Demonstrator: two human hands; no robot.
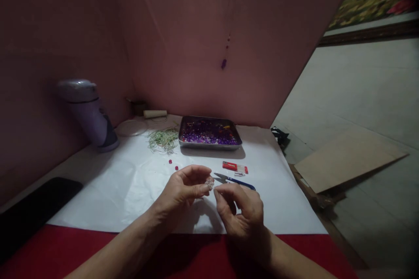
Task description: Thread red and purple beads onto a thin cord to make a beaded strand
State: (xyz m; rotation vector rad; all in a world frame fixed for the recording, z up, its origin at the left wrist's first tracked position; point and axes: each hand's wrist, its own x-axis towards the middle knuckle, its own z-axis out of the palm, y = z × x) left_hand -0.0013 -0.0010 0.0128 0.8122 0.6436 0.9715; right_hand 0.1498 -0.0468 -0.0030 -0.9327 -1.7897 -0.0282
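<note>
A small cluster of clear beads [210, 182] is pinched between the thumb and fingers of my left hand [188, 187]. Close on its right, my right hand [240, 207] has its thumb and forefinger pressed together beside the beads; whatever they hold is too small to make out. Dark blue thread snips [240, 182] lie on the white paper just beyond my right hand. Behind them rests a red and clear needle pack [235, 167]. Two red beads [170, 161] sit on the paper beyond my left hand.
A metal tray [209, 145] of purple beads stands at the back, with tangled green threads [163, 140] to its left. A purple bottle [90, 115] and a black phone-like object [42, 200] are at the left. Pink walls enclose the back and left.
</note>
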